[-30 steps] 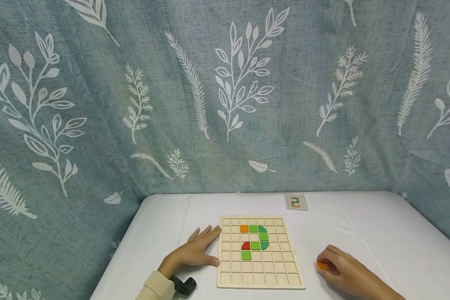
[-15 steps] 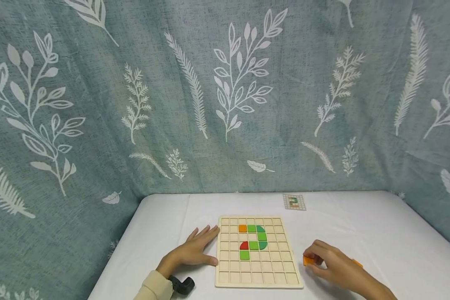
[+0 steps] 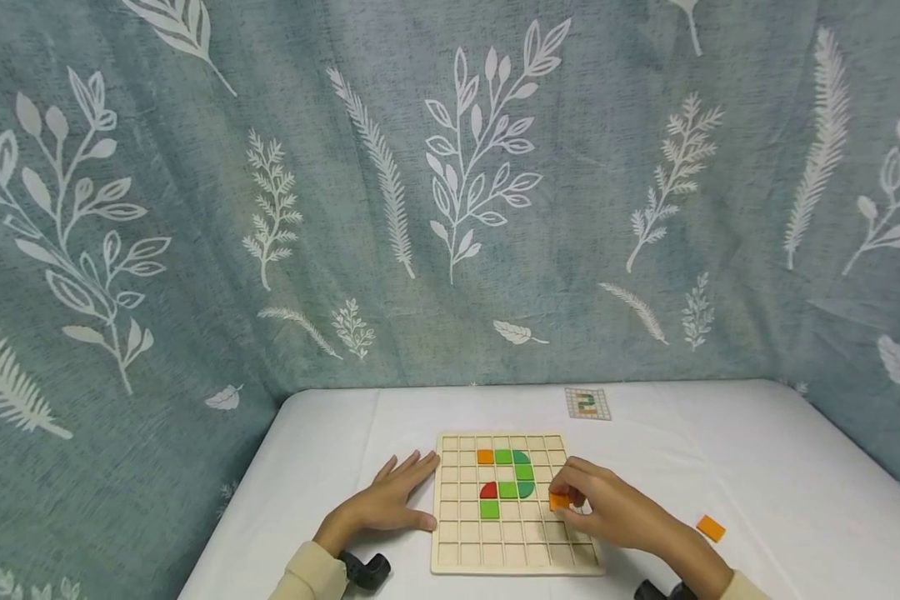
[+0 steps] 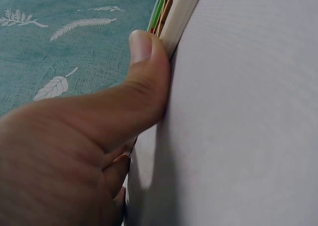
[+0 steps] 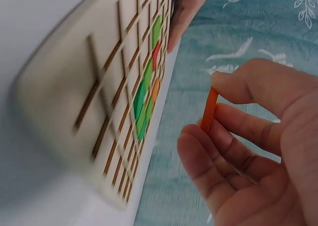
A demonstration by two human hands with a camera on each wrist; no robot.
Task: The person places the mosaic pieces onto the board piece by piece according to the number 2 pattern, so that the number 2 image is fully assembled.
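Observation:
A pale wooden grid board (image 3: pixel 513 554) lies on the white table with several flat tiles set in its cells: green squares, dark green quarter-rounds, a red quarter-round (image 3: pixel 489 491) and an orange square (image 3: pixel 485 457). Over the board's right part, my right hand (image 3: pixel 611 504) pinches another orange square tile (image 5: pixel 211 107) between thumb and fingers, held above the surface in the right wrist view. My left hand (image 3: pixel 390 504) rests flat at the board's left edge, fingers spread; its thumb (image 4: pixel 141 49) touches the side of the board in the left wrist view.
One more orange tile (image 3: pixel 711 528) lies on the table right of the board, beside the right forearm. A small printed card (image 3: pixel 588 403) with a gridded coloured pattern lies behind the board. Patterned curtain (image 3: pixel 420 208) hangs behind the table (image 3: pixel 330 433).
My right hand has moved left from the table to over the board, carrying the orange tile. The loose orange tile on the right has come into full view. My left hand stays put.

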